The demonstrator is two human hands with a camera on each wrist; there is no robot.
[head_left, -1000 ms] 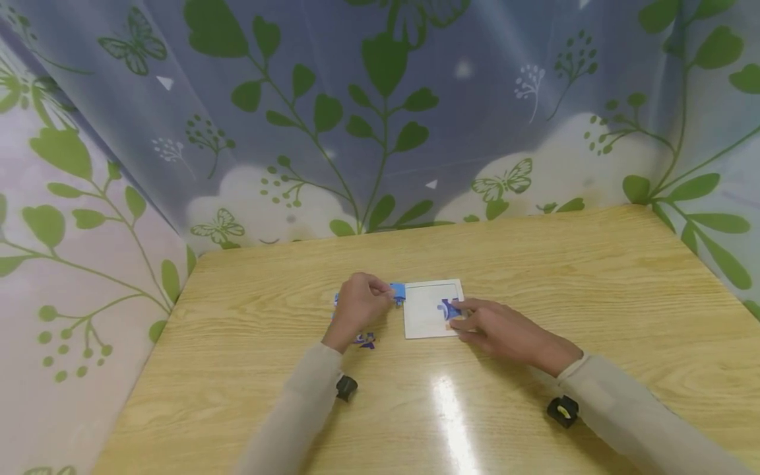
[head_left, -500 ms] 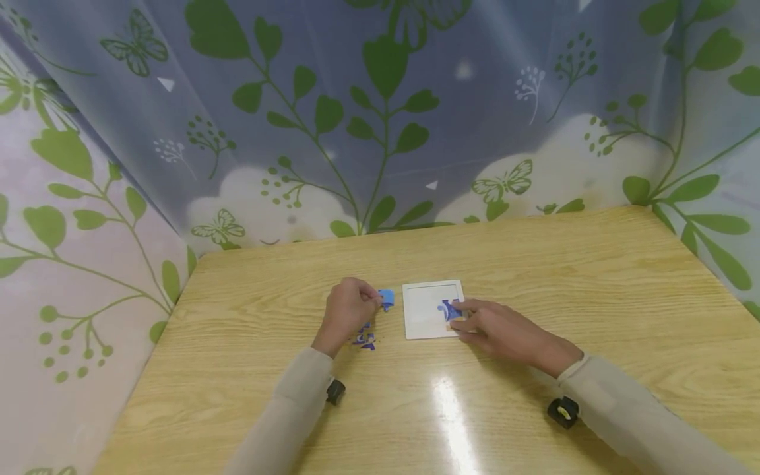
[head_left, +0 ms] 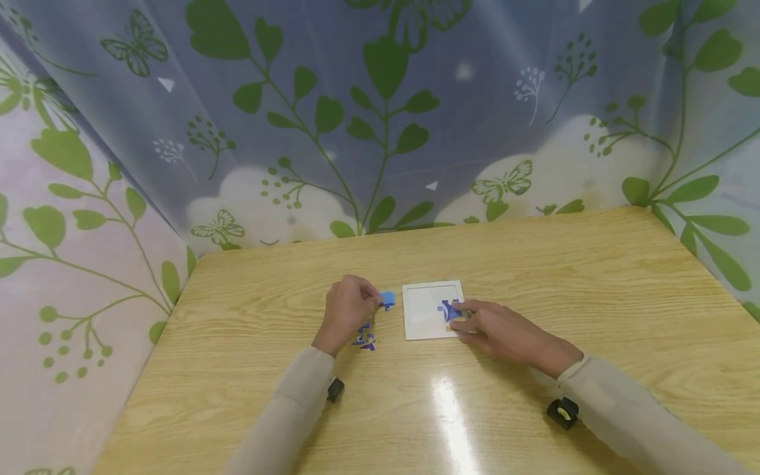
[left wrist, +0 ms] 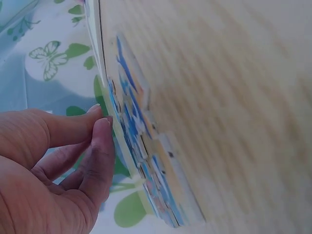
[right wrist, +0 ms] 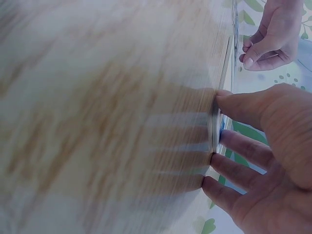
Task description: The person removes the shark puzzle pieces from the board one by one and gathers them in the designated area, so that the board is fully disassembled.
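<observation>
Between thumb and index fingertips my left hand [head_left: 349, 310] pinches a light blue jigsaw piece [head_left: 388, 298], just left of the white puzzle frame [head_left: 423, 313]. The left wrist view shows the fingertips together, but hardly any of that piece. Inside the frame, at its lower right, lies a blue-and-orange jigsaw piece [head_left: 449, 310]. My right hand [head_left: 501, 330] holds the frame's right side, its fingertips covering part of that piece. In the right wrist view the thumb [right wrist: 239, 105] is against the frame's edge. Several loose pieces [head_left: 365, 340] lie below my left hand, partly hidden by it.
A light wooden table [head_left: 534, 264] carries everything. Behind it hangs a blue curtain [head_left: 451, 132] with green leaves and butterflies. Small black devices sit at both wrists. Light glares off the table below the frame.
My left hand has drawn the light blue piece leftward, away from the frame's left edge, and over the last half second it has barely moved. My right hand stays put.
</observation>
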